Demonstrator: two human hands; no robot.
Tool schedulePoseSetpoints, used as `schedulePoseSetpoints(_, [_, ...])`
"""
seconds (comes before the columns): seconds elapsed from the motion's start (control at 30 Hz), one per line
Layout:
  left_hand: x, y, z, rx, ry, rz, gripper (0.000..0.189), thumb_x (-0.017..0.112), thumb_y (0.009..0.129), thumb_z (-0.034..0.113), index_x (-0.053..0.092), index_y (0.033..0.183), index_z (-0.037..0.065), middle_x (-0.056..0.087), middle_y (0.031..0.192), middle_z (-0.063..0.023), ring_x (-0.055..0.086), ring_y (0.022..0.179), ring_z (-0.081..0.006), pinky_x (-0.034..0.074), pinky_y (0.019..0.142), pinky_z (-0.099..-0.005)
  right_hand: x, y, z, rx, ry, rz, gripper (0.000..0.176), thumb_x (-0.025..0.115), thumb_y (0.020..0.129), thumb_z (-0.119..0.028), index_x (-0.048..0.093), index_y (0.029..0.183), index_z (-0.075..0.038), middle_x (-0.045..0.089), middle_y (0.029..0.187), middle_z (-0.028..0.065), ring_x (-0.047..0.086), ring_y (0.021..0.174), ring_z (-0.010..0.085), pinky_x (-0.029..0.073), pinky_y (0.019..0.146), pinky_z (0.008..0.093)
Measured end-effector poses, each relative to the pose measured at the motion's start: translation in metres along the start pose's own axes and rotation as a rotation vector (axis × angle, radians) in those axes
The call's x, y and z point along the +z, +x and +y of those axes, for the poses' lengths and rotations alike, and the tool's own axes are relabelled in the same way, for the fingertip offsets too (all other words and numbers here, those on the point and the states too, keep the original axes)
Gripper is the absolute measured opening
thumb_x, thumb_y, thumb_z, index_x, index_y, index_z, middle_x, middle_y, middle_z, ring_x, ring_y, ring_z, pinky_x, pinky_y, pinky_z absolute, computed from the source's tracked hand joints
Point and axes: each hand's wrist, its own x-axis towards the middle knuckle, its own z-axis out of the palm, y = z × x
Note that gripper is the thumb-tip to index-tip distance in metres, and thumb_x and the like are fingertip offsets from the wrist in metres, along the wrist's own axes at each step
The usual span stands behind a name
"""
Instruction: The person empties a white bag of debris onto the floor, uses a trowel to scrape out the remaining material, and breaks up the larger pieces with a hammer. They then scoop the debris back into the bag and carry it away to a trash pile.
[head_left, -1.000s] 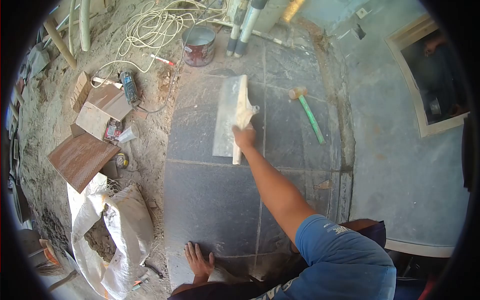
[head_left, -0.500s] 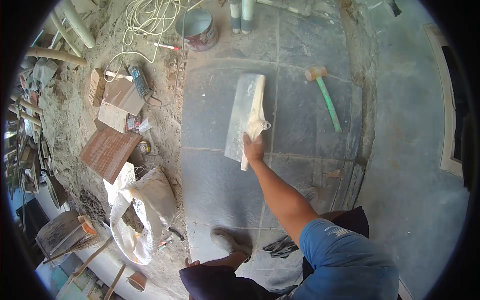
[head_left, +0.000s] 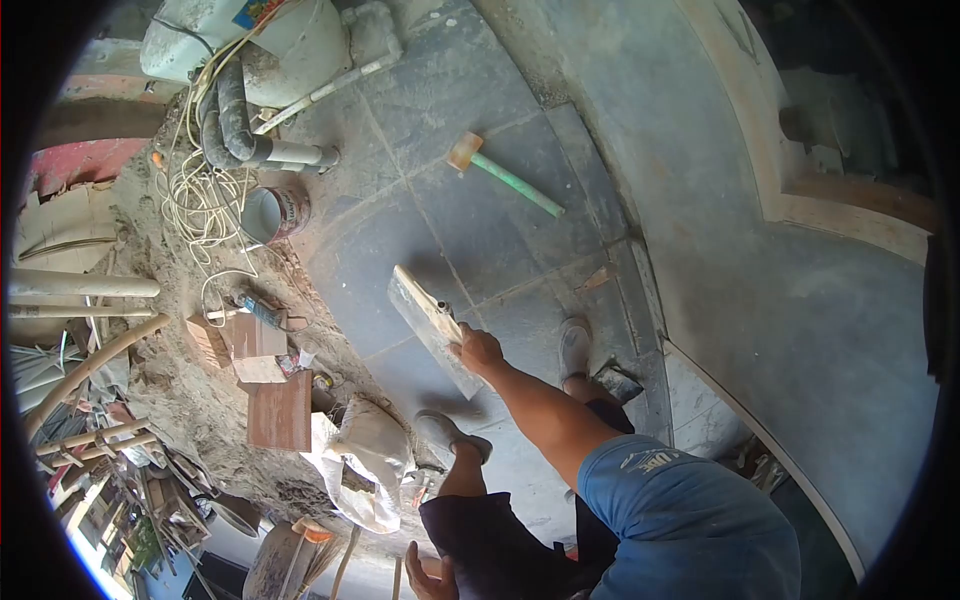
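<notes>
My right hand [head_left: 479, 351] is wrapped round the handle of a plastering float [head_left: 425, 318], a long, pale flat plate with a light bar along its back. The float is tilted above the grey floor tiles [head_left: 370, 270], and its shadow falls beside it. At the bottom, my left hand [head_left: 428, 575] hangs beside my knee with its fingers apart, holding nothing. Beyond the float lies a mallet with a pale head and green handle [head_left: 515, 182].
Left of the tiles are a white sack [head_left: 375, 440], a brown tile [head_left: 279, 412], a blue power tool [head_left: 262, 307], a paint bucket [head_left: 275, 214] and a coiled cable [head_left: 205, 205]. Grey pipes [head_left: 235, 110] stand at the far left. A dark glove-like item [head_left: 618, 382] lies by my right shoe.
The view has turned and shifted, bringing pipes and a large pale container into sight. The float has come nearer my feet and is tipped more on edge, still in my right hand.
</notes>
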Motion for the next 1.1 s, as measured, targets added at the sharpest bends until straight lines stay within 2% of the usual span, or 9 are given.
schedulePoseSetpoints(0.1, [-0.009,0.005,0.021,-0.003,0.120,-0.182,0.087,0.071,0.082,0.038,0.021,0.147,0.007,0.039,0.140,-0.0238,0.045,0.122,-0.0412,0.037,0.100,-0.0481,-0.020,0.000,0.022,0.106,0.020,0.042,0.055,0.065,0.084,-0.044,0.049,0.119,-0.005,0.066,0.091,0.0188,0.065,0.087,0.0362,0.051,0.077,0.0451])
schedulePoseSetpoints(0.13, [-0.006,0.012,0.026,0.289,0.153,-0.069,0.069,0.067,0.084,0.038,0.038,0.137,0.004,0.046,0.132,-0.0232,0.052,0.113,-0.0432,0.042,0.092,-0.0495,-0.024,0.001,0.024,0.154,0.038,0.070,0.055,0.066,0.083,-0.044,0.049,0.117,-0.005,0.065,0.092,0.0193,0.064,0.090,0.0357,0.051,0.078,0.0451])
schedulePoseSetpoints(0.23, [-0.025,0.056,0.054,0.530,0.285,-0.241,0.078,0.071,0.080,0.028,0.030,0.140,-0.001,0.035,0.139,-0.0290,0.041,0.126,-0.0428,0.038,0.102,-0.0486,-0.033,0.003,0.034,0.248,0.043,0.096,0.050,0.066,0.083,-0.040,0.050,0.116,-0.006,0.065,0.094,0.0186,0.064,0.091,0.0352,0.050,0.079,0.0453])
schedulePoseSetpoints(0.33, [-0.063,0.105,0.084,0.398,0.526,-0.369,0.089,0.077,0.073,0.032,0.030,0.143,0.003,0.023,0.146,-0.0294,0.024,0.135,-0.0469,0.025,0.110,-0.0532,-0.050,-0.012,0.028,0.239,0.131,0.147,0.044,0.066,0.082,-0.033,0.050,0.115,-0.008,0.064,0.096,0.0169,0.063,0.093,0.0349,0.050,0.081,0.0457])
schedulePoseSetpoints(0.47, [-0.127,0.166,0.059,0.625,0.676,-0.441,0.087,0.075,0.076,0.032,0.029,0.143,0.004,0.022,0.147,-0.0287,0.026,0.135,-0.0458,0.028,0.109,-0.0508,-0.052,-0.041,0.003,0.381,0.269,0.280,0.040,0.065,0.081,-0.024,0.050,0.115,-0.009,0.063,0.099,0.0148,0.062,0.095,0.0347,0.049,0.082,0.0459])
schedulePoseSetpoints(0.53, [-0.150,0.185,0.045,0.520,0.620,-0.455,0.084,0.074,0.077,0.031,0.029,0.142,0.002,0.024,0.146,-0.0288,0.027,0.134,-0.0450,0.030,0.109,-0.0488,-0.039,-0.057,-0.007,0.481,0.428,0.482,0.043,0.065,0.079,-0.020,0.051,0.117,-0.006,0.062,0.102,0.0179,0.061,0.098,0.0361,0.048,0.085,0.0456])
schedulePoseSetpoints(0.7, [-0.174,0.208,0.067,0.727,0.863,-0.446,0.081,0.073,0.079,0.030,0.030,0.141,-0.001,0.030,0.142,-0.0298,0.031,0.132,-0.0444,0.031,0.108,-0.0482,0.015,-0.101,-0.031,0.694,0.715,0.660,0.044,0.062,0.077,-0.017,0.052,0.119,-0.007,0.058,0.111,0.0181,0.059,0.102,0.0378,0.048,0.088,0.0448])
schedulePoseSetpoints(0.97, [-0.140,0.192,0.083,1.091,1.240,-0.483,0.074,0.071,0.078,0.025,0.035,0.137,-0.002,0.037,0.137,-0.0298,0.036,0.128,-0.0441,0.031,0.107,-0.0512,0.125,-0.146,0.003,1.151,1.004,0.990,0.046,0.057,0.082,-0.018,0.048,0.126,-0.008,0.052,0.108,0.0183,0.052,0.107,0.0365,0.045,0.091,0.0464])
schedulePoseSetpoints(1.1, [-0.085,0.193,0.109,1.489,1.426,-0.583,0.069,0.071,0.078,0.023,0.038,0.134,-0.002,0.041,0.134,-0.0273,0.038,0.125,-0.0429,0.032,0.104,-0.0500,0.156,-0.195,0.008,1.274,1.133,1.196,0.045,0.057,0.083,-0.019,0.048,0.125,-0.006,0.051,0.107,0.0194,0.053,0.104,0.0379,0.045,0.089,0.0469])
